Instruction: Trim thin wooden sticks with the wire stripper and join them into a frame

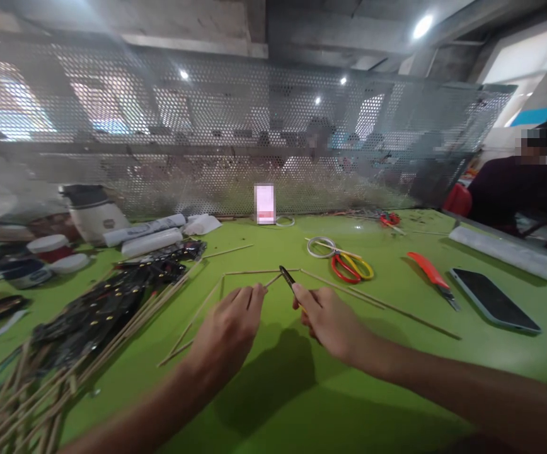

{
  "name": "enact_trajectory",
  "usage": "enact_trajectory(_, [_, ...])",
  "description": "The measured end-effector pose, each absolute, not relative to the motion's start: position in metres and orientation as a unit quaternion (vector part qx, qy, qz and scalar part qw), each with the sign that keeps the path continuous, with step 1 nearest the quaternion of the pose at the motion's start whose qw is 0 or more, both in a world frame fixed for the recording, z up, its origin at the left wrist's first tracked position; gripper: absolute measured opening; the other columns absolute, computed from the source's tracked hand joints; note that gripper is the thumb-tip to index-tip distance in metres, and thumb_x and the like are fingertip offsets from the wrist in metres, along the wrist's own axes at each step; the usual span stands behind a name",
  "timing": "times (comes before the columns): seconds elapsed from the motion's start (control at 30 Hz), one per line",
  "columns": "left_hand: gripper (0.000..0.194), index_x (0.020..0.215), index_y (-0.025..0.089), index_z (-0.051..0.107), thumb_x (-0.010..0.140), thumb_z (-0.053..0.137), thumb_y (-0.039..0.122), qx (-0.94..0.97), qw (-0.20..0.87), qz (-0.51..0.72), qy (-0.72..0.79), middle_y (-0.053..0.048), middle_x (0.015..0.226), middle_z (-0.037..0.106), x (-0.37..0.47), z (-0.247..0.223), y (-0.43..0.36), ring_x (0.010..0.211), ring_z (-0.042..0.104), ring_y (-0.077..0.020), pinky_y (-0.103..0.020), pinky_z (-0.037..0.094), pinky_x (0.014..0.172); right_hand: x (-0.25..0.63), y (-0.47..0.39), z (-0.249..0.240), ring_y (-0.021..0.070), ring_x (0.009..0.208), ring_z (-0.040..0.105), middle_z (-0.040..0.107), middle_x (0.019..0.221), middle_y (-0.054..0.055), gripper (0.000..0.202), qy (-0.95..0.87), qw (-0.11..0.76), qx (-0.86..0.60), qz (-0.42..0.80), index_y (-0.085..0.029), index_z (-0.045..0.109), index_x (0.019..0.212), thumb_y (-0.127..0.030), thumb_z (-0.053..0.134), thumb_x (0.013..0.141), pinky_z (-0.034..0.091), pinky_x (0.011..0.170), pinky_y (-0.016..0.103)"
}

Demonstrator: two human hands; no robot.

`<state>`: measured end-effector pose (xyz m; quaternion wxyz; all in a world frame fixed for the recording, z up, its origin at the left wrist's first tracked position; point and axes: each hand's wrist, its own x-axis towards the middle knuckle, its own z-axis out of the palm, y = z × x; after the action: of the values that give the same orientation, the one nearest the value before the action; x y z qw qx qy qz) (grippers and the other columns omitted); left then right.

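My left hand [230, 321] is closed around a thin bamboo stick [273, 280], whose end sticks out past my fingertips. My right hand [328, 315] grips a dark-bladed tool [286, 276] with a bit of yellow at its handle; my fingers hide the rest. The blade meets or crosses the stick's tip; exact contact is hard to tell. Just beyond both hands, thin sticks lie on the green table as an angular outline, with a cross stick [249, 272], a left stick [193, 320] and a right stick [410, 311].
Red-and-yellow-handled scissors [349, 267] lie beside a wire coil [321, 247]. Further right are an orange cutter [428, 272] and a phone [495, 299]. Bundled sticks [126, 334] and a black pouch [108, 309] fill the left. A perforated screen [226, 139] stands behind; a person sits far right.
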<state>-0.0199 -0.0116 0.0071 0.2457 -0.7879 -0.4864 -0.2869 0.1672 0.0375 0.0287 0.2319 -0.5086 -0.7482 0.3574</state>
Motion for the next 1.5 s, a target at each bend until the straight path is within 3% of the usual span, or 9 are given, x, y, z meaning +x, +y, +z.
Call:
enact_trajectory(0.23, [0.04,0.061,0.014,0.057,0.095,0.048,0.032,-0.706,-0.2,-0.367,-0.572,0.0,0.052,0.052,-0.021,0.035,-0.006,0.048,0.041,-0.0088,-0.021,0.03,0.048,0.183,0.041,0.014,0.0136,0.058,0.049,0.056,0.067,0.002,0.037,-0.844,0.307,-0.397,0.189,-0.02,0.052,0.078,-0.042,0.032,0.1,0.037,0.057,0.027])
enact_trajectory(0.4, [0.037,0.073,0.013,0.057,0.088,0.059,0.047,-0.57,-0.584,-0.378,-0.437,0.006,0.05,0.04,-0.024,0.042,-0.005,0.042,0.022,-0.004,-0.019,0.015,0.04,0.198,0.053,0.004,0.019,0.077,0.059,0.063,0.083,0.008,0.027,-0.873,0.377,-0.291,0.099,-0.018,0.056,0.101,-0.033,0.033,0.099,0.047,0.073,0.033])
enact_trajectory(0.53, [0.038,0.068,0.014,0.054,0.086,0.063,0.046,-0.538,-0.669,-0.356,-0.369,0.007,0.05,0.038,-0.025,0.044,-0.007,0.042,0.016,-0.003,-0.019,0.01,0.039,0.202,0.06,0.006,0.0221,0.083,0.06,0.065,0.09,0.011,0.026,-0.893,0.404,-0.196,0.026,-0.018,0.052,0.113,-0.027,0.035,0.096,0.049,0.074,0.036])
enact_trajectory(0.7, [0.041,0.062,0.014,0.052,0.09,0.057,0.043,-0.612,-0.495,-0.397,-0.472,0.004,0.05,0.041,-0.023,0.045,-0.008,0.044,0.027,-0.0051,-0.019,0.019,0.041,0.192,0.05,0.01,0.0201,0.079,0.059,0.061,0.079,0.006,0.025,-0.865,0.388,-0.301,0.102,-0.02,0.055,0.096,-0.033,0.034,0.099,0.047,0.075,0.034])
enact_trajectory(0.93, [0.027,0.102,0.005,0.066,0.095,0.041,0.009,-0.791,0.199,-0.356,-0.456,-0.013,0.077,0.069,-0.024,0.014,-0.009,0.066,0.062,-0.0193,-0.028,0.05,0.061,0.172,0.034,0.023,0.0114,0.054,0.041,0.045,0.061,-0.003,0.045,-0.788,0.31,-0.435,0.305,-0.021,0.045,0.072,-0.056,0.033,0.098,0.034,0.053,0.026])
enact_trajectory(1.03, [0.037,0.106,-0.002,0.065,0.088,0.032,-0.003,-0.79,0.301,-0.295,-0.445,-0.018,0.08,0.07,-0.026,0.007,-0.006,0.067,0.064,-0.0228,-0.032,0.052,0.059,0.167,0.034,0.022,0.0095,0.046,0.035,0.038,0.054,-0.005,0.053,-0.753,0.283,-0.469,0.364,-0.022,0.041,0.065,-0.065,0.03,0.095,0.026,0.044,0.025])
enact_trajectory(1.27, [0.042,0.058,0.012,0.053,0.095,0.049,0.032,-0.701,-0.237,-0.369,-0.562,0.002,0.05,0.045,-0.024,0.037,-0.003,0.046,0.036,-0.0068,-0.019,0.029,0.047,0.178,0.038,0.015,0.0111,0.055,0.043,0.047,0.063,-0.002,0.042,-0.823,0.309,-0.401,0.256,-0.02,0.048,0.075,-0.049,0.03,0.1,0.032,0.053,0.025])
enact_trajectory(1.4, [0.035,0.073,0.013,0.057,0.088,0.058,0.044,-0.547,-0.567,-0.37,-0.493,0.006,0.052,0.04,-0.032,0.053,-0.004,0.042,0.022,-0.0036,-0.018,0.015,0.04,0.181,0.046,0.013,0.0143,0.064,0.048,0.053,0.07,0.002,0.035,-0.848,0.331,-0.358,0.209,-0.019,0.052,0.084,-0.042,0.031,0.1,0.038,0.064,0.029])
enact_trajectory(1.5, [0.036,0.077,0.013,0.057,0.084,0.064,0.048,-0.503,-0.64,-0.369,-0.448,0.008,0.052,0.037,-0.035,0.053,-0.004,0.043,0.018,-0.0033,-0.018,0.011,0.039,0.183,0.054,0.012,0.017,0.07,0.049,0.056,0.077,0.006,0.032,-0.861,0.34,-0.328,0.187,-0.018,0.054,0.089,-0.04,0.033,0.098,0.039,0.07,0.032])
